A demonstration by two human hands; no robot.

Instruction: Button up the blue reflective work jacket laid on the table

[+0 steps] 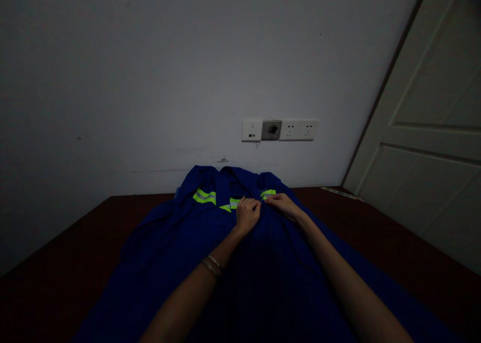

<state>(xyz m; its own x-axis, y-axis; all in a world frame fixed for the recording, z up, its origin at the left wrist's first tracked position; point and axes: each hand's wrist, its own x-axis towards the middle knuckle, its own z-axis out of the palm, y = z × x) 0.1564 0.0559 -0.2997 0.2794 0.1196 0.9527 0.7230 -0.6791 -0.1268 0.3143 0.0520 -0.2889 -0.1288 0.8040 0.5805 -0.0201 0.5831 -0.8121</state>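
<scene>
A blue work jacket (188, 233) with yellow-green reflective strips lies spread out in front of me, its collar end toward the wall. My left hand (248, 215), with bangles on the wrist, is closed on the jacket's front edge just below the collar. Close beside it on the right, my right hand (282, 205) pinches the same part of the cloth between thumb and fingers. The fingertips of both hands nearly meet. Whether a button or zip sits between them is too small and dark to tell.
The jacket rests on a dark red surface (86, 233) that runs up to a pale wall (150, 82). White sockets (298, 130) are set low in the wall. A panelled door (424, 132) stands at the right, with a thin strip (342, 194) lying near its foot.
</scene>
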